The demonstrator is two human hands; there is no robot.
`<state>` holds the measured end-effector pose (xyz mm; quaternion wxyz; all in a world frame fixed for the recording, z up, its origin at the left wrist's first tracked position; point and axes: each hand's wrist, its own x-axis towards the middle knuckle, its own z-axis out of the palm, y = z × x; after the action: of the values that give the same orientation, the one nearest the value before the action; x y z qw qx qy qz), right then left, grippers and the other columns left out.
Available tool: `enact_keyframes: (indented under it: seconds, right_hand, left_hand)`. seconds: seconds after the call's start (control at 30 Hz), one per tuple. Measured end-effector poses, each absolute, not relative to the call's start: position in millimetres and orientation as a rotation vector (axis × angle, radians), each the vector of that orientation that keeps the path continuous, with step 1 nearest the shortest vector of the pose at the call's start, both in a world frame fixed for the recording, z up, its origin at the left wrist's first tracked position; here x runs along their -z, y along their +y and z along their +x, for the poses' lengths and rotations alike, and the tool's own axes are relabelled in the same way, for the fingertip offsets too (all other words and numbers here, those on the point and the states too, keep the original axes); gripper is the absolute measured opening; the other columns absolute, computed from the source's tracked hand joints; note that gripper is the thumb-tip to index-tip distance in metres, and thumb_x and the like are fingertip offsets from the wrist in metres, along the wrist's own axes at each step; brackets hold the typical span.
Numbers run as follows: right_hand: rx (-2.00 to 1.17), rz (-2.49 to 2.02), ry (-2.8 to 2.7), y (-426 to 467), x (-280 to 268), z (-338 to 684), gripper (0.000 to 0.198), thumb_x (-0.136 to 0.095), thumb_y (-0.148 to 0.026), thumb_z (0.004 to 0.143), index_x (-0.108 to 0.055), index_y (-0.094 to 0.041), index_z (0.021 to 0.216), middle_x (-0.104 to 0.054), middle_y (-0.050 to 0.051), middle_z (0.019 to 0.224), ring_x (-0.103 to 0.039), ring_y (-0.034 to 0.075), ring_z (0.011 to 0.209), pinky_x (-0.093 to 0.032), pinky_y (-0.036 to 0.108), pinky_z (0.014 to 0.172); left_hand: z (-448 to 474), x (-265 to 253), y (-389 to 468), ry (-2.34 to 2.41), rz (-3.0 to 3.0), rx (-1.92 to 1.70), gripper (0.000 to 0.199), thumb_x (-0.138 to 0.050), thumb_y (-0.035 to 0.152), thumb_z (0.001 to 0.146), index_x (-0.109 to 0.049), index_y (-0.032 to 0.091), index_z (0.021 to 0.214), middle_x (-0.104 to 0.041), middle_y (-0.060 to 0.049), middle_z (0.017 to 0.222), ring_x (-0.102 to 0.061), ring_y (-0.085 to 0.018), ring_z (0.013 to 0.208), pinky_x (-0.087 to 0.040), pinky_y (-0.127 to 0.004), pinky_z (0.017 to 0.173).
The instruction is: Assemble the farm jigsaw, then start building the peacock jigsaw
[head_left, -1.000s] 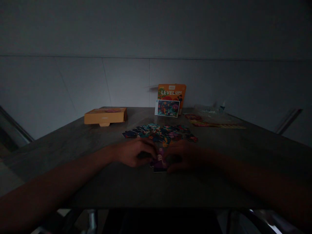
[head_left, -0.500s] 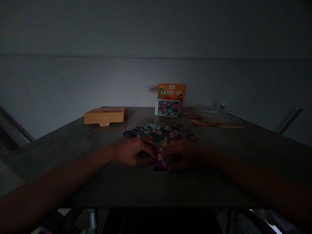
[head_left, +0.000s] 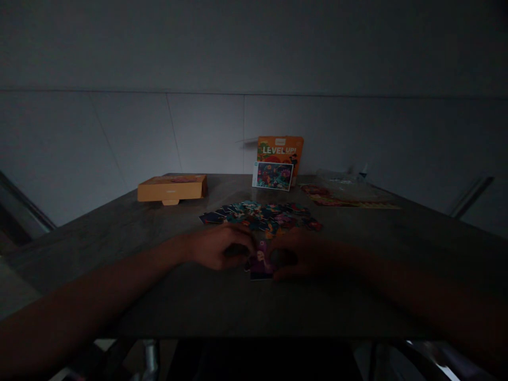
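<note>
A purple puzzle piece (head_left: 261, 269) with a pale figure on it lies flat on the table near its front, between my two hands. Its left edge is gripped by my left hand (head_left: 222, 246), whose fingers and thumb are curled in; a small bit of another piece seems to show beneath them. From the other side, my right hand (head_left: 299, 248) closes its bent fingers and thumb on the right edge. Dim light hides the exact fingertip contact. Just beyond the hands spreads a pile of colourful puzzle pieces (head_left: 254, 212), several overlapping.
Toward the left back lies an orange box (head_left: 171, 189) with its flap out. An orange "LEVEL UP!" box (head_left: 281, 147) stands behind a picture card (head_left: 272, 176). Clear plastic wrap (head_left: 341, 180) rests by a printed sheet (head_left: 349, 201) at right on the grey table (head_left: 222, 307).
The fingers of my left hand have shifted slightly up and back at the piece's edge. The purple piece and the pile stay in place, and the scene looks a little darker.
</note>
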<state>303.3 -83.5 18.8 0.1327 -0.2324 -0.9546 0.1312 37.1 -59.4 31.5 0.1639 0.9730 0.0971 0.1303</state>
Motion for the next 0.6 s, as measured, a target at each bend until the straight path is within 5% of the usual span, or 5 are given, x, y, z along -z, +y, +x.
enact_keyframes:
  seconds: [0.6]
  right_hand:
    - [-0.219,-0.754,-2.772,-87.2,-15.7,301.7,0.048,-0.074,-0.053,0.082,-0.070,-0.018,0.114,-0.067,0.001,0.075,-0.056,0.013,0.063,-0.036,0.024,0.060]
  left_hand:
    - [34.9,-28.7,-55.5,0.168,2.724,-0.428,0.021,-0.063,0.008,0.086,-0.073,0.020,0.100,-0.070,-0.011,0.114,-0.066,-0.021,0.106,-0.055,-0.038,0.095]
